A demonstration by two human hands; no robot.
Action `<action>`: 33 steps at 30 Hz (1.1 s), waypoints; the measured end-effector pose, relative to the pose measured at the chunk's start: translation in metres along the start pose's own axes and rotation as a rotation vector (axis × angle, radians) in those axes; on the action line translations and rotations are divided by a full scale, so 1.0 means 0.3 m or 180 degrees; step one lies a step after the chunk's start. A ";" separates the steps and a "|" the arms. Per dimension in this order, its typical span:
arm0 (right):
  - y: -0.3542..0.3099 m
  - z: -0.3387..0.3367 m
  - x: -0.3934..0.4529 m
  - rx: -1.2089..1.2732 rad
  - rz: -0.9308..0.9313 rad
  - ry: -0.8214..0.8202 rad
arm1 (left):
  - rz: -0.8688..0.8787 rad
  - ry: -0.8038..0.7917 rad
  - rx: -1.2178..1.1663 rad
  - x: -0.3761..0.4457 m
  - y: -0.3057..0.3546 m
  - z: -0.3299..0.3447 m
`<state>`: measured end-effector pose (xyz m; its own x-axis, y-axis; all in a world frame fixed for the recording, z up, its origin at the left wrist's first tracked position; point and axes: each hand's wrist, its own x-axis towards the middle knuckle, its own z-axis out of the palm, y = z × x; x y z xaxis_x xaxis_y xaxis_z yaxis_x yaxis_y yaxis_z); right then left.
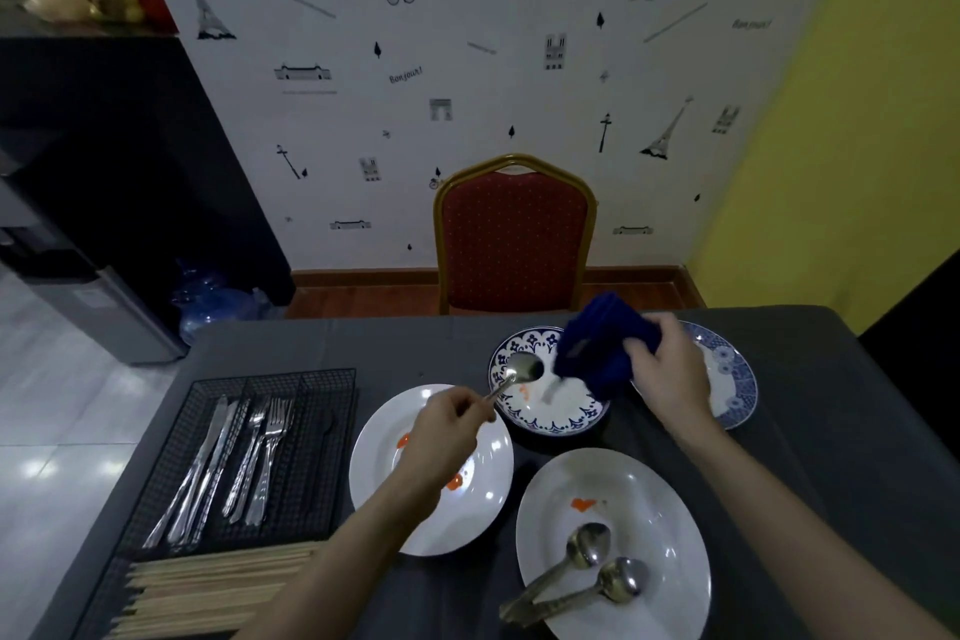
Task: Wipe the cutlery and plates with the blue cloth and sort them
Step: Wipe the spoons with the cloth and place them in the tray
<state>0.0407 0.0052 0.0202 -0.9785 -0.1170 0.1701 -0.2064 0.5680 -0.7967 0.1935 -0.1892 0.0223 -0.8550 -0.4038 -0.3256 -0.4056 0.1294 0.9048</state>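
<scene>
While hands (447,424) work, chair (514,239) faces table (322,343).

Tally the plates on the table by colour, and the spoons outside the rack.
Plain white plates: 2
Blue-patterned white plates: 2
Shiny metal spoons: 3
Total: 7

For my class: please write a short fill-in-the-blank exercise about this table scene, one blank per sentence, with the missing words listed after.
1. The left hand holds a ____ by its handle.
2. The right hand grips a cloth whose colour is ____.
3. On the near plate lie ____ spoons.
4. In the wire tray, the knives lie to the ____ of the forks.

Missing words: spoon; blue; two; left
</scene>
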 end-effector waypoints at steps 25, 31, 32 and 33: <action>-0.067 0.146 -0.178 -0.1376 -0.2709 -0.0502 | 0.0107 -0.0215 -0.0155 -0.015 0.001 0.008; -0.068 0.180 -0.202 -0.1344 -0.2527 -0.0394 | 0.0056 -0.0177 -0.0165 -0.017 -0.026 -0.010; -0.068 0.184 -0.213 -0.1340 -0.2565 -0.0438 | 0.0067 -0.0190 -0.0184 -0.018 -0.025 -0.012; -0.066 0.187 -0.212 -0.1334 -0.2572 -0.0478 | 0.0097 -0.0206 -0.0185 -0.022 -0.026 -0.012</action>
<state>0.1067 -0.0443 -0.0074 -0.5336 -0.6943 0.4829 -0.8376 0.5128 -0.1883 0.2033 -0.1910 0.0185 -0.8865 -0.3409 -0.3130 -0.3613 0.0871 0.9284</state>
